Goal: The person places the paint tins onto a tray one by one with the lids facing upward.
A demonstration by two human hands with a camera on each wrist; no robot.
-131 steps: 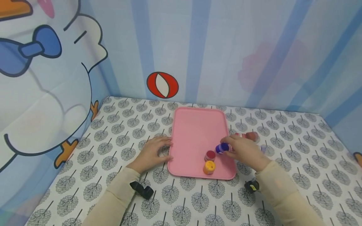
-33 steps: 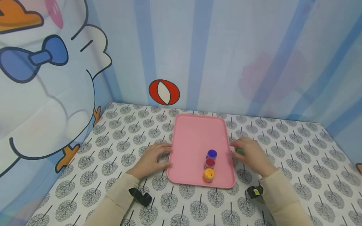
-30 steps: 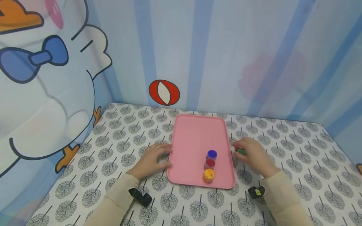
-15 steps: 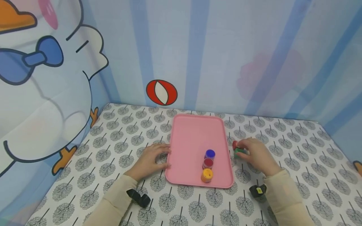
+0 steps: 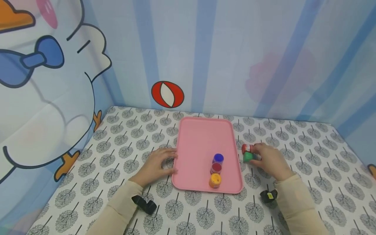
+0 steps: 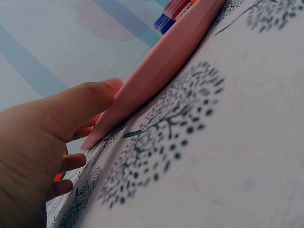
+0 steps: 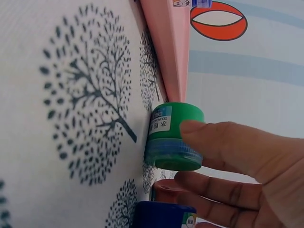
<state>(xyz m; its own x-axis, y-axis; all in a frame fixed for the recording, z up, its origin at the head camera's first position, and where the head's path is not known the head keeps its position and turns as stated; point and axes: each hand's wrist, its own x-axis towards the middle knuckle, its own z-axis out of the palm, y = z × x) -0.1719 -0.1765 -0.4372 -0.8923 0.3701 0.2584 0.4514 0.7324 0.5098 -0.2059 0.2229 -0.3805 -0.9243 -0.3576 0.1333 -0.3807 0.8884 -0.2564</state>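
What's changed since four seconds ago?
The right hand brought the blue jar left beside the dark red jar, let go, moved right off the tray and now pinches the green jar. Left hand, tray, dark red jar and yellow jar stayed put.

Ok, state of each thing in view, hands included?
Pink tray, flat
Yellow jar on tray, upright
Red jar on tray, upright
Blue jar on tray, upright
Green jar, on its side, pinched by right hand
Red jar beside tray, on its side
Dark blue jar, partly cut off, tilt unclear
Left hand, touching tray rim
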